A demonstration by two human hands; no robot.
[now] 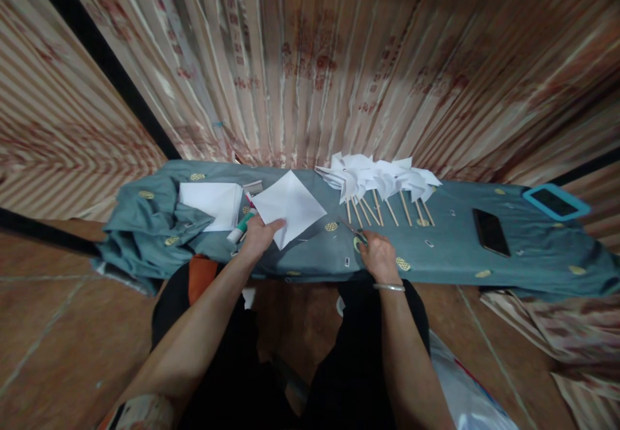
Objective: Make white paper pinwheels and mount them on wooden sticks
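My left hand (262,234) pinches the lower left side of a square white sheet of paper (293,204), its corner turned toward me. Scissors (357,239) with green-edged handles are in my right hand (380,254), the blades pointing left toward the paper but apart from it. A green and white glue stick (241,226) lies just left of my left hand. Farther left is a stack of white paper (216,203), partly covered by a fold of the cloth. Behind my right hand lie several white paper pinwheels (382,178) on wooden sticks.
A green cloth with yellow pineapple prints (455,249) covers the narrow table. Toward the right end are a black phone (491,232) and a blue-framed device (557,202). A pleated curtain (310,62) hangs right behind the table. A plastic bag (465,391) stands by my right leg.
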